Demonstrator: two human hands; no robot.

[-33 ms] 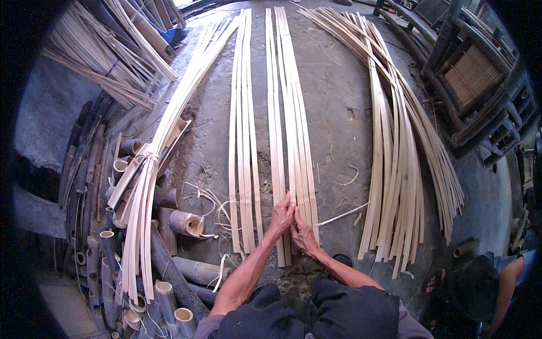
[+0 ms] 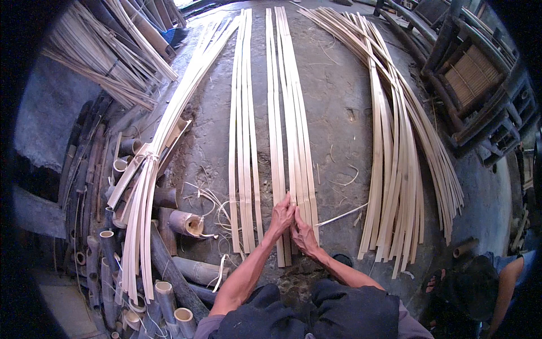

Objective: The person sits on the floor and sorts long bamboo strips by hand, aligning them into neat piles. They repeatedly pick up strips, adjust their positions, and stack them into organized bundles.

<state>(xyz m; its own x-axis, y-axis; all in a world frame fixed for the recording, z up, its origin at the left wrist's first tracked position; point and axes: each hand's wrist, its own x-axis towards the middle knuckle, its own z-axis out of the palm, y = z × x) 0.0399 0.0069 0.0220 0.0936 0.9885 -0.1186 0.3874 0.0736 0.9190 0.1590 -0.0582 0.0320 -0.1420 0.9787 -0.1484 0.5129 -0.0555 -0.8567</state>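
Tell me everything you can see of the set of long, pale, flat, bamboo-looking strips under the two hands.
The long, pale, flat, bamboo-looking strips are narrow and cream-coloured, with faint crosswise ridges toward their near ends. They lie lengthwise on the grey, worn floor, running away from the person, side by side with a gap splitting them into two groups. The left hand and right hand meet over the near part, touching it; whether they pinch a strip is unclear.

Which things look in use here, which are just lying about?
Likely in use: left hand, right hand; middle pale strips, under both hands; probably the strip row to their left.

Likely just lying about: tied strip bundle; loose strips at right; bamboo tubes.
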